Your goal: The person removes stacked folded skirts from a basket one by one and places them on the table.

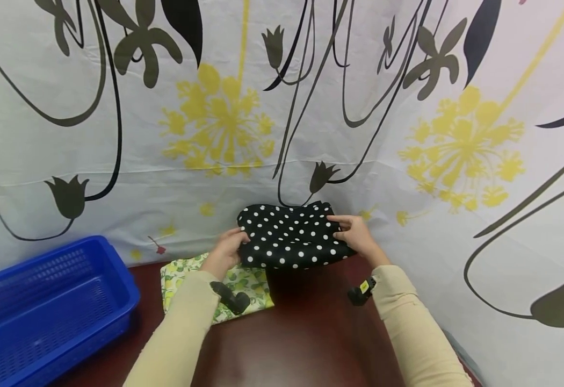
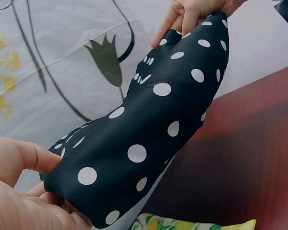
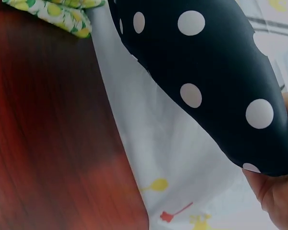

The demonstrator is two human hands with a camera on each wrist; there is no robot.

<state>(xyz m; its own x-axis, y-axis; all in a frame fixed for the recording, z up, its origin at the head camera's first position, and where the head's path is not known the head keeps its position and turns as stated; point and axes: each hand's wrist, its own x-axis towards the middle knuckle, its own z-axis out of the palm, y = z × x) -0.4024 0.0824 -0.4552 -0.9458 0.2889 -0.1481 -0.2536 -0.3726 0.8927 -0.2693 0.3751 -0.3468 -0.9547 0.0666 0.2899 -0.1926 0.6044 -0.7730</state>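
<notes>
A folded black cloth with white polka dots (image 1: 289,236) is held up off the table between both hands, near the patterned curtain. My left hand (image 1: 226,250) pinches its left end, thumb on top and fingers beneath, as the left wrist view shows (image 2: 33,187). At the opposite end my right hand (image 1: 356,236) grips the cloth, with its fingers partly hidden behind the fabric in the right wrist view. Below the left forearm lies a folded cloth with a yellow and green lemon print (image 1: 248,287), flat on the table.
A blue plastic basket (image 1: 129,290) stands on the left of the dark red-brown table (image 1: 291,344). White curtain (image 1: 132,140) with flower prints hangs along the table's back and right side.
</notes>
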